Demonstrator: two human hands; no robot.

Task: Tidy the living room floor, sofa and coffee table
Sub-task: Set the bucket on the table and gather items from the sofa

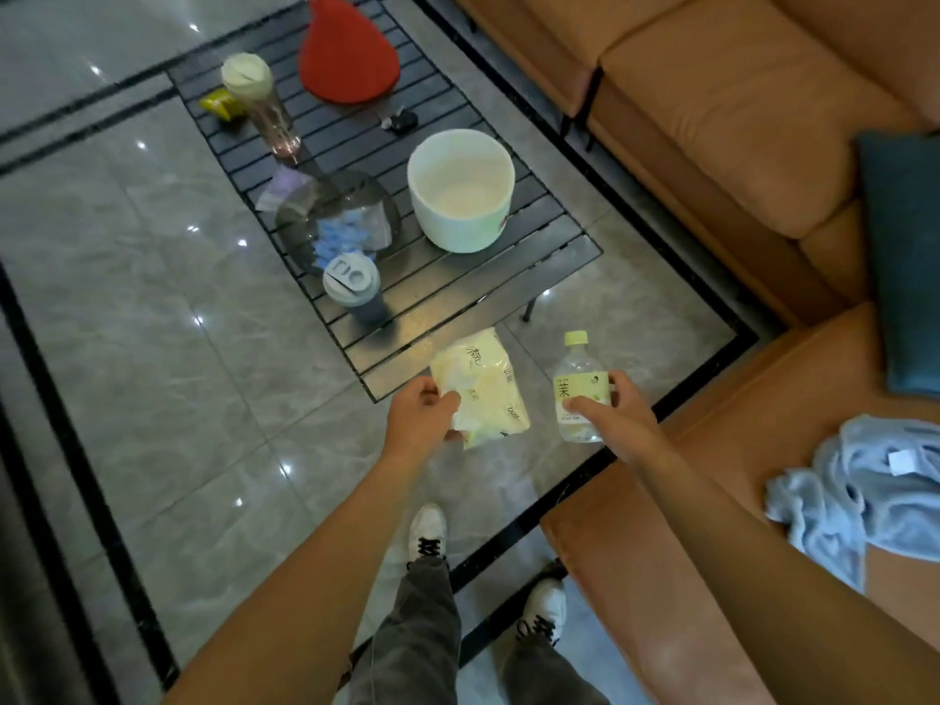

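My left hand grips a pale yellow tissue pack by its near corner, held above the floor at the near end of the black slatted coffee table. My right hand holds a clear drink bottle with a yellow-green cap and label, upright, to the right of the pack. On the table stand a white bucket, a grey lidded cup, a tall clear bottle, a red pouch, a glass dish with blue wrappers and a yellow snack packet.
An orange L-shaped sofa runs along the right side and near right. A light blue towel lies crumpled on its near seat and a dark teal cushion on the corner. Glossy grey floor tiles spread to the left. My shoes stand below.
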